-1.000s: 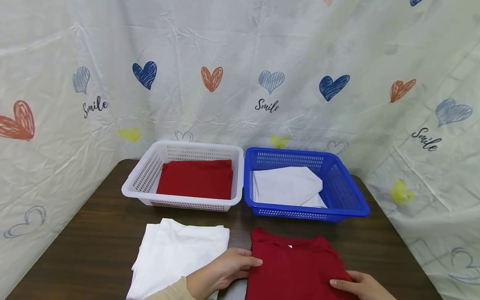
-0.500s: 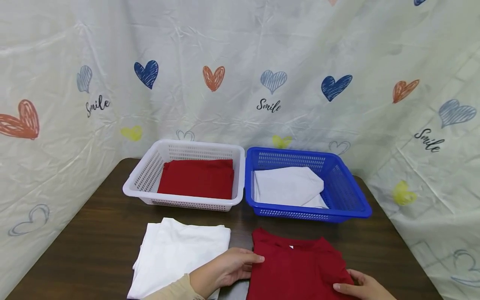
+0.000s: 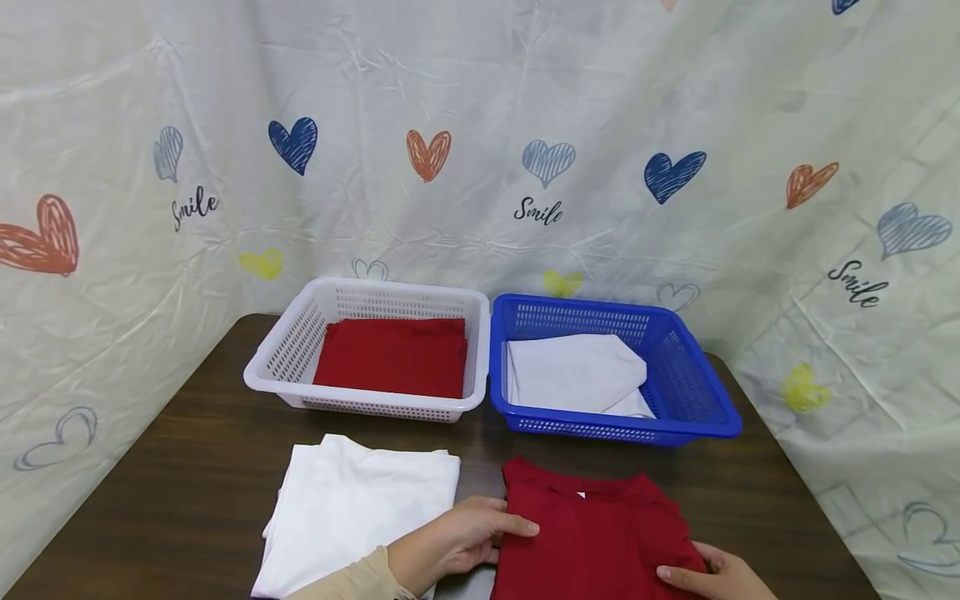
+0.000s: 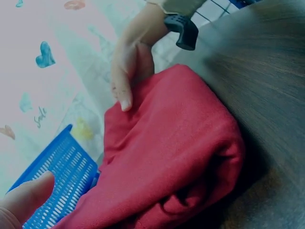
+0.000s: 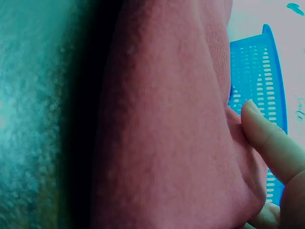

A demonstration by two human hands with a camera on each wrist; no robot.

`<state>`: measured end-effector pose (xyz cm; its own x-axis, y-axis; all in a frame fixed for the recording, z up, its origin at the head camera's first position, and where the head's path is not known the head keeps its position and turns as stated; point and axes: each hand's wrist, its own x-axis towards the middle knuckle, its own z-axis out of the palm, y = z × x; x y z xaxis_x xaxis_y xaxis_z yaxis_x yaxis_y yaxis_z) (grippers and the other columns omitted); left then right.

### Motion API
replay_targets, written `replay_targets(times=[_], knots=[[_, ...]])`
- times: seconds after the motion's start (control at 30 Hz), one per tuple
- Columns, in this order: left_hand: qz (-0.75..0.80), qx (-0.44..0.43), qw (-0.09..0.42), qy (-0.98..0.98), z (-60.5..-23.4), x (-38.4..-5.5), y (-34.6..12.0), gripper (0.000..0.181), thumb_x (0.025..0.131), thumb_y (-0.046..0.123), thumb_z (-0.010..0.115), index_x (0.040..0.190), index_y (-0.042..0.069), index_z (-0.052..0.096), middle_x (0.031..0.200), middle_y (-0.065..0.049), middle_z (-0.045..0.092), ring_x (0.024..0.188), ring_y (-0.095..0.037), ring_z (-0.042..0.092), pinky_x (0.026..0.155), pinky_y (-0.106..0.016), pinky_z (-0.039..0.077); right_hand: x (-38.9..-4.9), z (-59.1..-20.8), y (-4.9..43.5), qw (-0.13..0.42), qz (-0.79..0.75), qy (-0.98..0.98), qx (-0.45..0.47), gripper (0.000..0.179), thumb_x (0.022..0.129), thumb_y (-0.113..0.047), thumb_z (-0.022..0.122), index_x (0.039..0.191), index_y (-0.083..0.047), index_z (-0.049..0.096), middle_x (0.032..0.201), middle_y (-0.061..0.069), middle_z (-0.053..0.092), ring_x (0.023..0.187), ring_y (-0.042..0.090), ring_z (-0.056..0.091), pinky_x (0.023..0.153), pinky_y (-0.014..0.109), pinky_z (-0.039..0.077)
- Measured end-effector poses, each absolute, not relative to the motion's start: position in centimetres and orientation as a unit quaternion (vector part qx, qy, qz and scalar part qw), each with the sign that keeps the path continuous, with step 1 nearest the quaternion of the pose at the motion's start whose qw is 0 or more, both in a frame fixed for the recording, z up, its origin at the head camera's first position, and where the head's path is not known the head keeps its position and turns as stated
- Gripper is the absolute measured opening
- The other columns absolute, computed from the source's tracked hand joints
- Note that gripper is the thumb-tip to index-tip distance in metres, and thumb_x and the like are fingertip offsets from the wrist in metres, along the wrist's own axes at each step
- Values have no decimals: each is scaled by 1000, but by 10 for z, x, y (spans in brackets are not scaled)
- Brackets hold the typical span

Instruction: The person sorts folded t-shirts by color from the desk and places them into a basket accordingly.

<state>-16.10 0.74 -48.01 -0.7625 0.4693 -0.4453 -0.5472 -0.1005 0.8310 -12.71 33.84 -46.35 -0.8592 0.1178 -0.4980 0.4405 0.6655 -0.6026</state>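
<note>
A folded red shirt [image 3: 585, 542] with a small white neck label lies at the front right of the table, collar facing the baskets. My left hand [image 3: 468, 533] pinches its left edge, thumb on top and fingers at the side. On the opposite edge, my right hand [image 3: 723, 575] grips the cloth, also thumb uppermost. The left wrist view shows the red shirt [image 4: 171, 138] bulging in loose folds on its near side, the right hand [image 4: 128, 71] at its far end. Close up in the right wrist view, the right thumb [image 5: 271, 138] presses against the fabric.
A folded white garment [image 3: 367, 500] lies left of the red shirt, partly under the left forearm. Behind stand a white basket [image 3: 375, 402] containing folded red cloth [image 3: 393, 358] and a blue basket [image 3: 622, 428] containing folded white cloth [image 3: 573, 371]. A heart-printed curtain [image 3: 480, 83] hangs behind the dark table [image 3: 172, 500].
My left thumb has slid slightly right over the red shirt, and my right hand has shifted slightly left. Both keep hold of the shirt's edges; the baskets stay put.
</note>
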Motion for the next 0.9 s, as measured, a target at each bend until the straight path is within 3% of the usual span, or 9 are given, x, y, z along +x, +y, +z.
replay_targets(times=[0.37, 0.9], knots=[[742, -22, 357, 567, -480, -162, 8, 33, 88, 9, 69, 120, 1, 62, 99, -7, 75, 92, -19, 73, 87, -48, 60, -126, -465, 337, 204, -373, 887, 180, 58, 81, -48, 78, 112, 1, 70, 93, 5, 75, 79, 13, 59, 68, 28, 48], [727, -39, 312, 611, -487, -160, 14, 31, 85, 5, 70, 115, 4, 63, 92, -8, 76, 83, -20, 74, 74, -48, 62, -129, -468, 344, 207, -401, 875, 176, 49, 83, -48, 76, 104, -4, 74, 82, 0, 74, 75, 12, 60, 65, 28, 47]])
